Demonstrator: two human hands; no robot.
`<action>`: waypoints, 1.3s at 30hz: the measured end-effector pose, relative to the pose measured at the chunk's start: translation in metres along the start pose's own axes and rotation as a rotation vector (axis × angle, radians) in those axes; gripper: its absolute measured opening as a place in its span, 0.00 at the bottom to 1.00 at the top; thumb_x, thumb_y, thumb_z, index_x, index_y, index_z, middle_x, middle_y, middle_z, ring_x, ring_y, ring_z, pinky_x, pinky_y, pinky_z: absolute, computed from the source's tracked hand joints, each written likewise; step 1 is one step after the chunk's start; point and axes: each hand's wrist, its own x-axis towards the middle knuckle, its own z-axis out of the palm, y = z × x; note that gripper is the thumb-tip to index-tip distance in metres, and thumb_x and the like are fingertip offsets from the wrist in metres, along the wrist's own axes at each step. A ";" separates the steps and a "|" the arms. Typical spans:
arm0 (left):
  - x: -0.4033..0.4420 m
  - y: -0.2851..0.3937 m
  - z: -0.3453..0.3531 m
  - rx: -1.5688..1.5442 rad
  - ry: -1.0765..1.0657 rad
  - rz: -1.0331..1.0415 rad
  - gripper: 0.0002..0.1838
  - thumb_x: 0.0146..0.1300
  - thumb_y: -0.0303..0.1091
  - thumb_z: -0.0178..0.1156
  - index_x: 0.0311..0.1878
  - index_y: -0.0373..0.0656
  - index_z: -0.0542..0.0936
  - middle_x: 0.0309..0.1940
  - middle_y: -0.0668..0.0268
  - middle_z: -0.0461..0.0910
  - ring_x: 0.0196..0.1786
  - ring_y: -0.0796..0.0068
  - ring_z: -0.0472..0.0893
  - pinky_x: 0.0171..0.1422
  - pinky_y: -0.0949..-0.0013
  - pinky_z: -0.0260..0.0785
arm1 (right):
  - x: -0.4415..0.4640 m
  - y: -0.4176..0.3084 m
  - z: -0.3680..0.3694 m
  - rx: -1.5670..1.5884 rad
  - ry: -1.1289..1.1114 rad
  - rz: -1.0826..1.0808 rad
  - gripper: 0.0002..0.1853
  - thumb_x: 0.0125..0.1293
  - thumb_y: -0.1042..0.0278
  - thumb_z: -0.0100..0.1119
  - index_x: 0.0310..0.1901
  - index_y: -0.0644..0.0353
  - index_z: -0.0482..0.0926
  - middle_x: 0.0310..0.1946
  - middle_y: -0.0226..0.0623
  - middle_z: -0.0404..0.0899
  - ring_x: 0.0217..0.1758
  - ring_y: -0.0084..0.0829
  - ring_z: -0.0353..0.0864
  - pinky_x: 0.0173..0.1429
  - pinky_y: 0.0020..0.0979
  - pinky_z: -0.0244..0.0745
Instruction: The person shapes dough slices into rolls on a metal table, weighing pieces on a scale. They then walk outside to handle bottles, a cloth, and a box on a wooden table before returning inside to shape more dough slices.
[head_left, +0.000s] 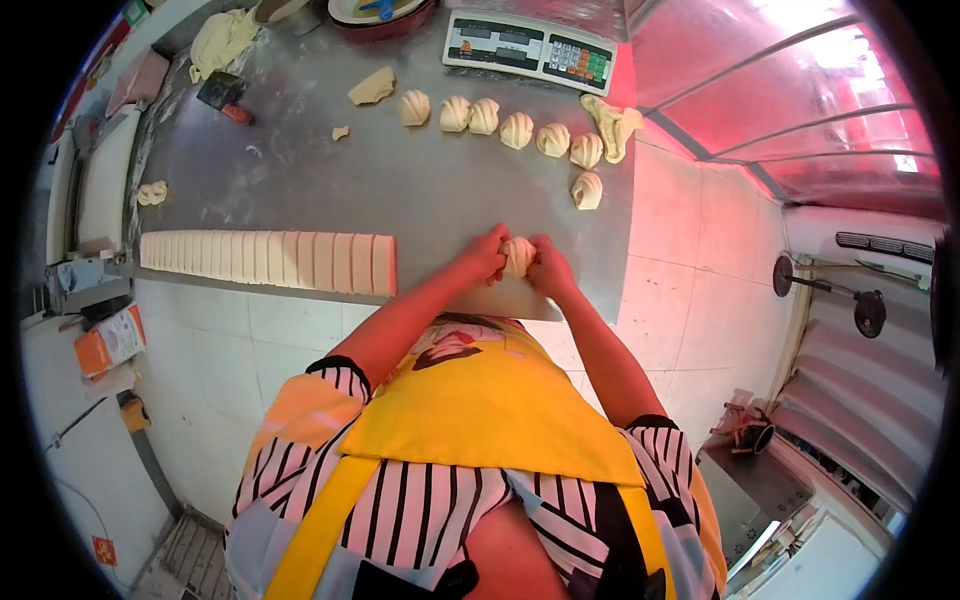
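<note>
- Yellow cloth apron (pixel 490 420) over a black-and-white striped shirt (pixel 430 510), nearest the camera, below the hands.
- Pale, ridged, rounded dough piece (pixel 517 257) between the two hands, at the near edge of a grey metal table (pixel 430 200).
- Left hand (pixel 490 252) with fingers bent around the dough piece's left side; right hand (pixel 545 265) gripping its right side.
- Seven similar ridged dough buns (pixel 516 130) in a curved row beyond the hands, the last one ahead and slightly right of them.
- Long row of pale cut dough slices (pixel 268 262) along the table edge, left of the left hand.
- Limp, stretched strip of pale dough (pixel 612 128) past the right end of the buns, just below a white electronic scale (pixel 530 48) with dark displays.
- Round basin with a dark red outside (pixel 385 31) and white inside, far ahead and left of the hands; something blue (pixel 378 9) shows in it, the rest cut off.
- Dull metal bowl (pixel 288 14) just left of the basin; its contents cannot be made out.
</note>
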 end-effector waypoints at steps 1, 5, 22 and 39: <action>-0.001 0.005 -0.003 -0.093 -0.063 -0.044 0.13 0.57 0.28 0.56 0.45 0.40 0.66 0.26 0.56 0.78 0.20 0.66 0.79 0.17 0.65 0.68 | -0.003 -0.011 -0.017 0.361 -0.131 0.166 0.17 0.57 0.73 0.57 0.48 0.62 0.66 0.27 0.39 0.76 0.24 0.28 0.78 0.26 0.30 0.73; -0.003 0.012 -0.002 -0.059 -0.010 0.003 0.10 0.58 0.24 0.52 0.42 0.43 0.65 0.19 0.60 0.77 0.16 0.70 0.77 0.17 0.67 0.68 | 0.007 -0.007 -0.003 0.494 -0.053 0.232 0.14 0.56 0.75 0.57 0.43 0.64 0.68 0.23 0.39 0.75 0.19 0.29 0.77 0.20 0.32 0.70; 0.011 -0.006 0.009 0.486 0.331 0.154 0.05 0.58 0.26 0.52 0.36 0.38 0.67 0.16 0.58 0.76 0.15 0.66 0.77 0.20 0.62 0.68 | 0.022 -0.006 -0.001 -0.276 0.038 0.067 0.15 0.56 0.68 0.60 0.43 0.60 0.69 0.28 0.44 0.79 0.31 0.40 0.81 0.34 0.38 0.74; 0.089 0.083 -0.027 0.133 0.157 -0.007 0.23 0.56 0.34 0.59 0.55 0.37 0.70 0.30 0.59 0.78 0.26 0.73 0.80 0.29 0.68 0.72 | -0.052 0.010 -0.061 0.452 0.193 0.179 0.14 0.60 0.66 0.59 0.44 0.68 0.75 0.28 0.34 0.79 0.27 0.22 0.76 0.31 0.23 0.71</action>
